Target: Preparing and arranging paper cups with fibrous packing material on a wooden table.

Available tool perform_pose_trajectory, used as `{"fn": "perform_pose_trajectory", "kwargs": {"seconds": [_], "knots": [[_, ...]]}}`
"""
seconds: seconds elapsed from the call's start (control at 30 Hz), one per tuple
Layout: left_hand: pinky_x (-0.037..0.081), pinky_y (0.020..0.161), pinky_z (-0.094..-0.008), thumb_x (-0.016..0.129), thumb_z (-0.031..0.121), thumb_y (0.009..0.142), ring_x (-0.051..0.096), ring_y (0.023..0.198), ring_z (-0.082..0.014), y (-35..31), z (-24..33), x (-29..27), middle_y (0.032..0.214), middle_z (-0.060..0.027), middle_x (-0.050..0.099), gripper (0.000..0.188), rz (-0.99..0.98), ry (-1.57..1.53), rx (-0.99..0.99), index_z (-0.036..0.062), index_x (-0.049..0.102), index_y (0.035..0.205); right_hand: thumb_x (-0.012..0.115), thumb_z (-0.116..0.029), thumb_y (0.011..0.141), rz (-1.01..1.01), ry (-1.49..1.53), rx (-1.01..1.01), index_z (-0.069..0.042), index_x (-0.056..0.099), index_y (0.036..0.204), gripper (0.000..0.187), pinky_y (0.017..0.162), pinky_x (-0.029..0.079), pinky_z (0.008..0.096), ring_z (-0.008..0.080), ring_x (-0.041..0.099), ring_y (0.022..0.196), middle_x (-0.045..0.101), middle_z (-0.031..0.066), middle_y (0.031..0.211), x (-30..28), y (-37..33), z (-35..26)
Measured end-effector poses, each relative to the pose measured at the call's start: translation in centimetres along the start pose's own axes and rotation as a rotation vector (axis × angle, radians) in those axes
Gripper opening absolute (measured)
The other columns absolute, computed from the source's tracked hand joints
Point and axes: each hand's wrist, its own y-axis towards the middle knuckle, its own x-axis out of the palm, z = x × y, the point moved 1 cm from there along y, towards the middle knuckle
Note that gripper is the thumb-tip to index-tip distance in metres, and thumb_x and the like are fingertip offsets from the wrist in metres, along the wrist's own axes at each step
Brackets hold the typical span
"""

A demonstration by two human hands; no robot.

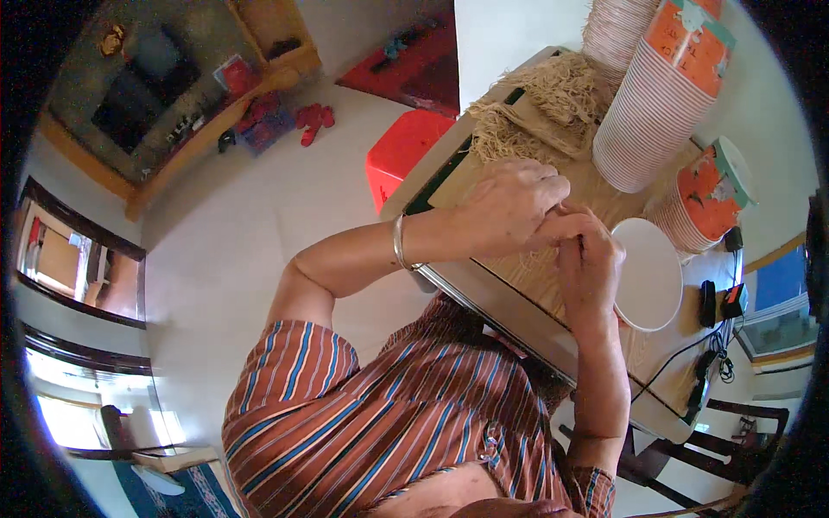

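Observation:
My left hand (514, 207) and my right hand (591, 255) meet over the near part of the wooden table (535, 281), fingers curled and touching. Whatever sits between the fingertips is hidden. A silver bangle (398, 242) circles my left wrist. Just beyond my left hand lie tan, stringy cakes that look like dried noodles (553, 108). Right beside my right hand is a white round paper bowl (649, 274), its pale inside facing me. Farther right stands a shorter stack of orange and white paper bowls (704, 194).
A tall, leaning stack of paper bowls (654, 112) rises at the back of the table, another stack (613, 39) behind it. Dark cables (717, 350) and small black devices lie at the right edge. A red plastic stool (401, 155) stands left of the table.

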Motion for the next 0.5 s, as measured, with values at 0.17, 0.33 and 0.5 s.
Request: {"fn": "perform_pose_trajectory", "kwargs": {"seconds": [0.17, 0.33, 0.5], "knots": [[0.048, 0.066, -0.043, 0.053, 0.031, 0.092, 0.06, 0.073, -0.033, 0.1, -0.4, 1.6, 0.073, -0.0133, 0.058, 0.034, -0.007, 0.012, 0.015, 0.0038, 0.055, 0.073, 0.054, -0.004, 0.09, 0.084, -0.147, -0.04, -0.002, 0.062, 0.083, 0.011, 0.05, 0.045, 0.0265, 0.0093, 0.056, 0.055, 0.061, 0.0049, 0.065, -0.4, -0.4, 0.5], [0.048, 0.067, -0.0442, 0.053, 0.028, 0.093, 0.059, 0.075, -0.0351, 0.4, 0.2, 1.5, 0.074, -0.0161, 0.058, 0.03, -0.037, -0.062, -0.006, 0.0027, 0.055, 0.077, 0.054, -0.004, 0.09, 0.069, -0.161, 0.01, -0.002, 0.064, 0.09, 0.01, 0.05, 0.045, 0.0259, 0.0087, 0.056, 0.054, 0.06, 0.0045, 0.063, -0.9, -0.7, 1.2], [0.046, 0.065, -0.0451, 0.053, 0.026, 0.092, 0.058, 0.076, -0.039, 0.7, 0.0, 1.1, 0.076, -0.0192, 0.058, 0.026, -0.147, -0.291, -0.168, 0.0016, 0.053, 0.082, 0.054, -0.005, 0.092, 0.082, 0.004, 0.096, -0.003, 0.063, 0.095, 0.01, 0.05, 0.043, 0.0221, 0.0071, 0.055, 0.055, 0.06, 0.0023, 0.064, -0.9, -0.7, 1.4]]}}
